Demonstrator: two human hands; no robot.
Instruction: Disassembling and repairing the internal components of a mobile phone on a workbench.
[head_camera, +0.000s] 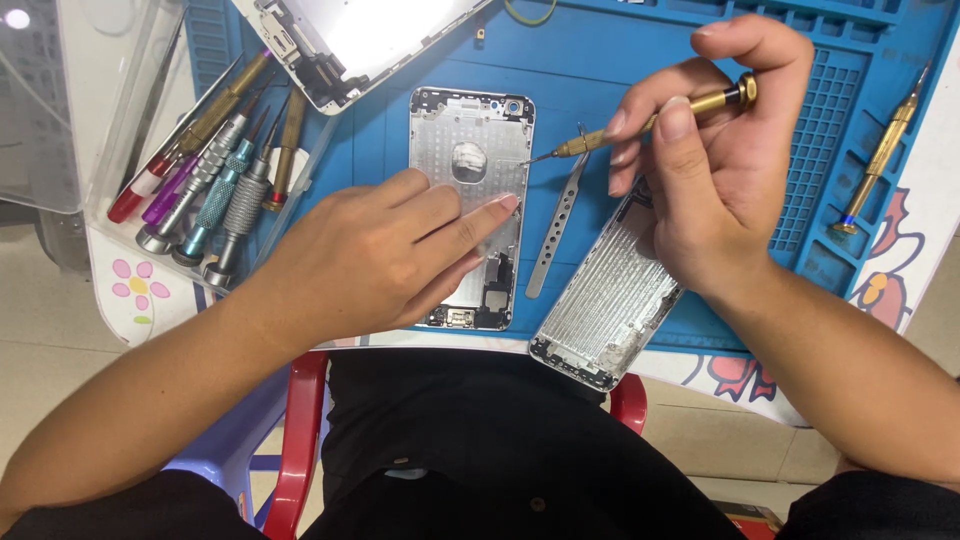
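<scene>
Here, brass screwdriver (650, 118) in right hand (715, 170), tip pointing left, axis near-horiz.

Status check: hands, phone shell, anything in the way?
Left hand flat on phone shell. Right hand holds brass screwdriver, tip at shell's right edge. Tweezers lie beside; second shell under right hand.

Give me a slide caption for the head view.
Left hand steadies an open phone housing while right hand angles a brass screwdriver at its edge.

phone housing (470, 150): middle under left hand (385, 250) | screen panel (360, 40): cut by top edge
</scene>
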